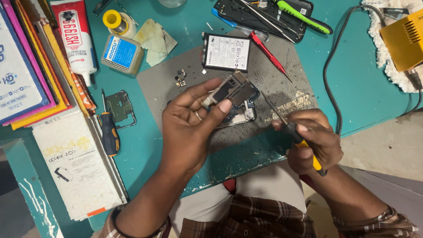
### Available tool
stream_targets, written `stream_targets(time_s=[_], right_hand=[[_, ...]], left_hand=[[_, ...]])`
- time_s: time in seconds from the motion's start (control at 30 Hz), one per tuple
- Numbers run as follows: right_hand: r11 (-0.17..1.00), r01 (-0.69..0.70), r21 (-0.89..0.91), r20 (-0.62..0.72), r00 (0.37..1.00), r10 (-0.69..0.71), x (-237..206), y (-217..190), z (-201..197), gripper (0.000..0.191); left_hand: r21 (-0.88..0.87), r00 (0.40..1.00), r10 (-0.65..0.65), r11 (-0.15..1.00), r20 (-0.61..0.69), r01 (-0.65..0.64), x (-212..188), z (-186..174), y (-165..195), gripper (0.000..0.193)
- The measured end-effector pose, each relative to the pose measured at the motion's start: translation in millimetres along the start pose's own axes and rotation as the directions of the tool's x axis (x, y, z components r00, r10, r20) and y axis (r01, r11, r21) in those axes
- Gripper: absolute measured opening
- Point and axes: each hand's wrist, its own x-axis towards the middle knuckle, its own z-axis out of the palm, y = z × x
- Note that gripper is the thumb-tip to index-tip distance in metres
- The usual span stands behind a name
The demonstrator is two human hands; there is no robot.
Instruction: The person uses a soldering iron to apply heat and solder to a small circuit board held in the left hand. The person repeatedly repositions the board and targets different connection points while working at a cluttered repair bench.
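Plaid sleeves, brown and white, rolled up; ring on left hand (pixel 187 128) (silver band); dark wristbands.

I sit at my teal table (pixel 365 88), its paint chipped and scuffed pale along the front edge nearest me (worst near the middle). A grey work mat (pixel 282 92) covers its centre. Beyond the right corner the floor (pixel 392 145) shows pale, grainy concrete. At the lower left a teal side panel (pixel 26 189) carries white paint streaks. The light falls even and soft.
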Motion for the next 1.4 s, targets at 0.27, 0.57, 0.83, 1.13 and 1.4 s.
stream_targets(time_s=[0.27,0.57,0.83,1.13,1.4], right_hand=[[0.995,0.055,-0.079,0.033,0.998,-0.053,-2,4,-2,0.035],[0.976,0.081,-0.201,0.182,0.982,-0.044,8,-6,-5,0.030],[0.961,0.113,-0.254,0.186,0.980,-0.066,14,-9,0,0.027],[0.955,0.048,-0.293,0.269,0.963,0.034,4,-13,-11,0.021],[0.953,0.109,-0.281,0.254,0.966,-0.036,7,-7,-6,0.018]], left_hand=[[-0.091,0.985,-0.169,0.982,-0.029,0.166,4,2,5,0.045],[-0.137,0.985,-0.171,0.977,-0.036,0.165,1,-2,-1,0.027],[-0.208,0.979,-0.194,0.962,-0.058,0.178,1,-4,-9,0.017],[-0.217,0.985,-0.173,0.961,0.006,0.170,-2,-7,-8,0.012],[-0.225,0.985,-0.165,0.959,0.052,0.173,-3,-8,-9,0.012]])
